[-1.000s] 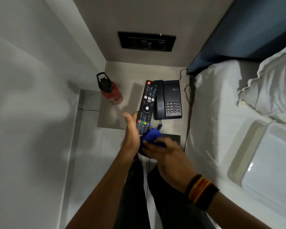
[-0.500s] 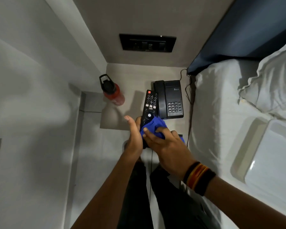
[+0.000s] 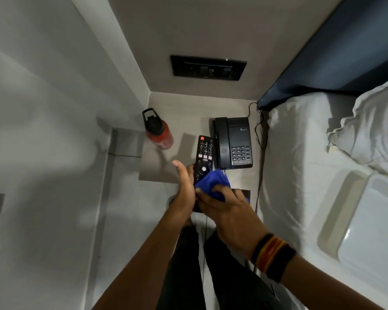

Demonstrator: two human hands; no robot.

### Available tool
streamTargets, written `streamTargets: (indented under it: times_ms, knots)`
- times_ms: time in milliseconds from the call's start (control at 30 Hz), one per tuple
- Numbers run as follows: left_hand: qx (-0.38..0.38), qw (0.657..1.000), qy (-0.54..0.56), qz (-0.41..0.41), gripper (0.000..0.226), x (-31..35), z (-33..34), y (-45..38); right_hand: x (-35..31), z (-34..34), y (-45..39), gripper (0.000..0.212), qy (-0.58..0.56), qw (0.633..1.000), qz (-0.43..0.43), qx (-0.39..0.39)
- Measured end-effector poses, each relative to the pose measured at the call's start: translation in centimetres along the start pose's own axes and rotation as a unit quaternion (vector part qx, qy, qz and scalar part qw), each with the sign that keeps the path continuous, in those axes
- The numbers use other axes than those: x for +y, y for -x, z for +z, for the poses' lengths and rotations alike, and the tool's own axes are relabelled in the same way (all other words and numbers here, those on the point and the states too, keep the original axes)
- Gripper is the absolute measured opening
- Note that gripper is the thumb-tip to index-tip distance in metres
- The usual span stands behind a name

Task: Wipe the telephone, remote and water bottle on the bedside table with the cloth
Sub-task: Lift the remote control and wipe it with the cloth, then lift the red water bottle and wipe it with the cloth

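Note:
My left hand (image 3: 185, 186) holds the black remote (image 3: 203, 156) by its lower end, above the front edge of the bedside table (image 3: 188, 115). My right hand (image 3: 224, 206) presses a bunched blue cloth (image 3: 212, 184) onto the remote's lower half, hiding those buttons. The black telephone (image 3: 233, 143) lies flat on the table just right of the remote, its handset on the cradle. A red water bottle (image 3: 160, 136) with a black cap stands at the table's left side, apart from both hands.
A bed with white sheets (image 3: 300, 164) and a pillow (image 3: 372, 130) lies close on the right. The phone cord (image 3: 259, 128) runs between table and bed. A black switch panel (image 3: 208, 67) sits on the wall behind. White walls close in on the left.
The cloth slid up the remote from its bottom end, then back down a little. The remote has dropped slightly lower in my left hand's hold.

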State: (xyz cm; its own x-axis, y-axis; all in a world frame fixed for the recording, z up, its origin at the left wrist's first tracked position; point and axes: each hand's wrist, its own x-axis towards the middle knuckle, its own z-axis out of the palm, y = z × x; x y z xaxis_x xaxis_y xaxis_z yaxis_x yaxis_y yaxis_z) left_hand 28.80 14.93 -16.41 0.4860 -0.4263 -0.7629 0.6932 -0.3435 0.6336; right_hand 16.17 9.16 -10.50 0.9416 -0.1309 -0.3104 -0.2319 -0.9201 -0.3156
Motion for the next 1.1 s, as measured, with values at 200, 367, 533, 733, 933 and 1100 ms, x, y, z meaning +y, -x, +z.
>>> streamTargets:
  times_ms: [200,367,533,733,933,1100]
  knots:
    - [-0.036,0.997,-0.064,-0.031,0.068,-1.5,-0.8,-4.2,2.1,1.2,1.3,0.055,-0.026,0.998,0.013,-0.049]
    - [0.000,0.989,-0.140,-0.046,0.037,-0.9,-2.4,-9.9,4.5,2.5,2.8,0.055,-0.221,0.949,0.207,0.086]
    - [0.048,0.970,-0.224,-0.083,0.033,-1.7,-3.4,-16.5,4.6,3.8,2.2,0.057,-0.307,0.901,0.283,0.121]
    - [0.067,0.961,-0.265,-0.047,0.020,-1.7,-2.6,-22.8,3.8,5.0,0.9,0.058,-0.425,0.822,0.341,0.164]
    - [0.119,0.954,-0.273,0.029,0.033,-1.2,-4.0,-19.2,3.9,4.0,-1.4,0.056,-0.573,0.683,0.411,0.192]
    - [0.169,0.963,-0.207,0.036,0.043,-0.3,-12.2,-12.6,4.7,0.2,-3.6,0.041,-0.752,0.484,0.381,0.232]
